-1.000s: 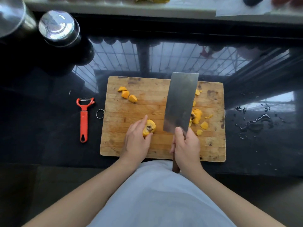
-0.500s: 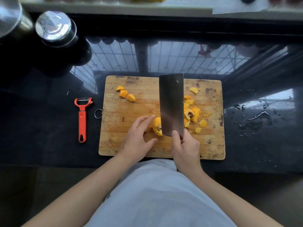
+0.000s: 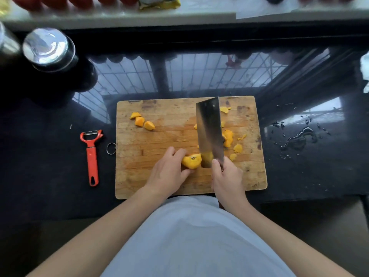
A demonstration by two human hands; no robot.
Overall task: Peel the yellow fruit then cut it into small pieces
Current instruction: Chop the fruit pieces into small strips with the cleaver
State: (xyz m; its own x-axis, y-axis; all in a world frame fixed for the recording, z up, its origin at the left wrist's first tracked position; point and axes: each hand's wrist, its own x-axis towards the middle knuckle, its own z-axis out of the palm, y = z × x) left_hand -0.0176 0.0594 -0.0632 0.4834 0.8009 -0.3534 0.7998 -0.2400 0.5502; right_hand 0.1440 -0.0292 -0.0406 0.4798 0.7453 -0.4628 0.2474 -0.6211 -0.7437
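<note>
Two bare hands work over a wooden cutting board [image 3: 139,176] that lies on a dark, glossy counter [image 3: 50,156], seen from above. The left hand [image 3: 167,170] curls its fingers around the near side of the last large chunk of yellow fruit [image 3: 191,161], pinning it to the board, with the fingertips tucked back from the blade, seemingly to keep them safe. The right hand [image 3: 226,176] is wrapped tightly around the handle of a broad cleaver [image 3: 209,132], thumb pressed up near the base of the blade for control. The blade stands nearly upright, its edge meeting the right side of the chunk, so a slice appears to be in hand.

The fruit looks already peeled; a dark spot on its top may be the core or stem end. To the right of the blade lies a scatter of small cut pieces [image 3: 228,137], pushed aside to leave cutting room. Three more pieces [image 3: 142,122] sit together near the board's far left corner, well apart from the work.

An orange-red peeler [image 3: 91,156] rests on the counter just left of the board, set down out of the way. Spilled water [image 3: 299,136] glistens on the counter to the right.
</note>
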